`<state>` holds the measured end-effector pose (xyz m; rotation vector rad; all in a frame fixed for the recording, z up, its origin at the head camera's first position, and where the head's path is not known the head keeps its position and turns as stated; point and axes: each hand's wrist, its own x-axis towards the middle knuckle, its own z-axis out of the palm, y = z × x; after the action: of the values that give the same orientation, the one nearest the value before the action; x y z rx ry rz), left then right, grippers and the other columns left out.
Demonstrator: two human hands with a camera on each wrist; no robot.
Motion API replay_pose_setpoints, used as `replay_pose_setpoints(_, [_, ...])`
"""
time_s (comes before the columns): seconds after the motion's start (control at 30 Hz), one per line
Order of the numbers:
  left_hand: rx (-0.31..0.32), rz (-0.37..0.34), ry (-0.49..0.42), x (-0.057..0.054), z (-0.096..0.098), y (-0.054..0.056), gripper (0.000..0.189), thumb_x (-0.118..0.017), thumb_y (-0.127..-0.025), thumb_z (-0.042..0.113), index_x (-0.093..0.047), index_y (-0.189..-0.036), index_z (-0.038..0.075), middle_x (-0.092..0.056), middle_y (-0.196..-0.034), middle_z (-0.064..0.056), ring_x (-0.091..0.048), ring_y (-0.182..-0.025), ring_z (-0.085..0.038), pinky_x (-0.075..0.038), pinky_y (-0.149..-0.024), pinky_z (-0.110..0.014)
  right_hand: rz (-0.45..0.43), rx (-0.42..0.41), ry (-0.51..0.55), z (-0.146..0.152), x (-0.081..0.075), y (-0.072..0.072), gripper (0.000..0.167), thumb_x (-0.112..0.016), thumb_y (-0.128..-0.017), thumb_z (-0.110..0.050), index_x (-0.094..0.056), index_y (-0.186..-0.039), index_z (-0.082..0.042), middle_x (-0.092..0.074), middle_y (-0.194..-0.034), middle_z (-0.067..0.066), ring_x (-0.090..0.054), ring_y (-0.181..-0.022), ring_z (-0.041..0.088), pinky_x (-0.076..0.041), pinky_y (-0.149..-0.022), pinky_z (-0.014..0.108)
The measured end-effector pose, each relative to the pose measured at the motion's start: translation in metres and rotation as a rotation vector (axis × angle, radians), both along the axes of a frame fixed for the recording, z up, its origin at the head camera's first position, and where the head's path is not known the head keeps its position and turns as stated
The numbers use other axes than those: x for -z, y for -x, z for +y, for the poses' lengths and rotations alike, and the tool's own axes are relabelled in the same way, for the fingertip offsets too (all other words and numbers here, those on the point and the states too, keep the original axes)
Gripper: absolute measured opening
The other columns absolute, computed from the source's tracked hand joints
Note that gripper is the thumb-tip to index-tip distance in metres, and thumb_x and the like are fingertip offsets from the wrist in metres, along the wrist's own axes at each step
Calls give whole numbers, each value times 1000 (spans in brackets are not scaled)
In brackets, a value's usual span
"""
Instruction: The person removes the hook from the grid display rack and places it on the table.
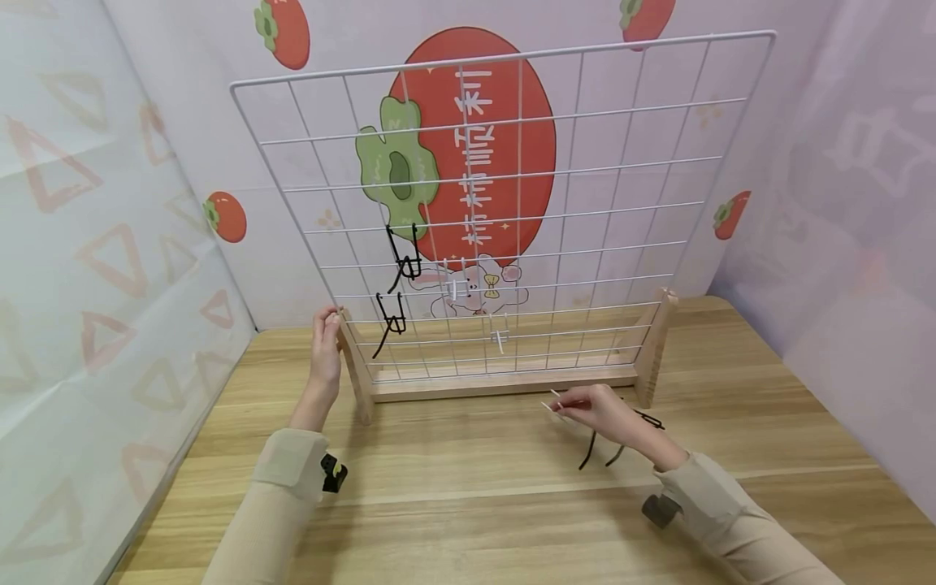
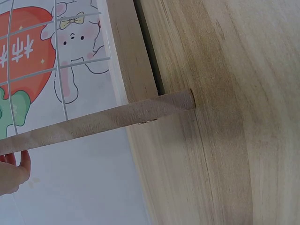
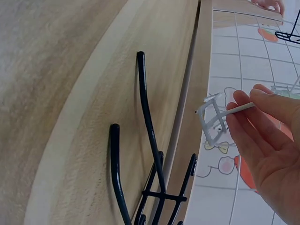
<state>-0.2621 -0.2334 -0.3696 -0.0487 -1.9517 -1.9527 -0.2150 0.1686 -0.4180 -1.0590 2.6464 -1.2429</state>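
The desk (image 1: 453, 512) carries a wooden stand (image 1: 504, 384) near its far edge; the left grip (image 1: 327, 348) holds the stand, the right grip (image 1: 601, 410) pinches a white hook (image 3: 230, 112).

This looks like a small screened-off booth. A pale backdrop sheet printed with orange-red fruit (image 1: 504, 146) and a white triangle-patterned side sheet (image 1: 88, 268) border a light wood-grain table (image 1: 453, 496).

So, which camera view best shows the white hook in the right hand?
The right wrist view: the white hook appears large there, partly covered by the fingers. The head view shows it small and thin; the left wrist view doesn't show it.
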Motion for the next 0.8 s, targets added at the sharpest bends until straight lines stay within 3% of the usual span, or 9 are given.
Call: replay_pose_setpoints(0.8, [-2,0,-1,0,-1,2,17,-29,-96,24,-37,-111,18,-38,-108,6,-35,-96,-9,-26,-81,-29,31,-21,-81,6,13,4,13,-59,-80,3,-65,-92,3,-65,-90,11,-61,-82,20,-48,-66,23])
